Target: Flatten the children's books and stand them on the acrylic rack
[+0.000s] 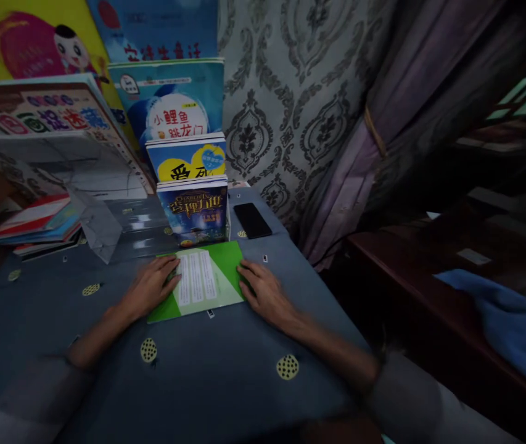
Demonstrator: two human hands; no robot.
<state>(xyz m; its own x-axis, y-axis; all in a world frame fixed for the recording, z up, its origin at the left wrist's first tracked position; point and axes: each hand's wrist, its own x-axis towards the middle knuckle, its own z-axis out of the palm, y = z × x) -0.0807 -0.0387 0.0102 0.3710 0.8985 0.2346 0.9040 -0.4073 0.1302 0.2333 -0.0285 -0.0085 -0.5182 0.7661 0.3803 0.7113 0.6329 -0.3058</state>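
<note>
A thin green book (226, 271) lies flat on the patterned blue-grey tablecloth, a pale panel of small print facing up. My left hand (152, 287) rests on its left edge, with the fingers stretched over the cover and the thumb apart from them. At the opposite edge, my right hand (267, 297) touches the book with its fingers spread. Just behind it stands a row of upright books, the front one a dark blue book (195, 213) with gold lettering. Whatever part of the green book lies under my fingers is hidden.
A black phone (252, 221) lies right of the upright books. Larger picture books (59, 114) stand at the back left, near a clear plastic stand (98, 231) and a stack of books (36, 225). Beyond the table's right edge, a blue cloth (503, 320) lies on a dark red surface.
</note>
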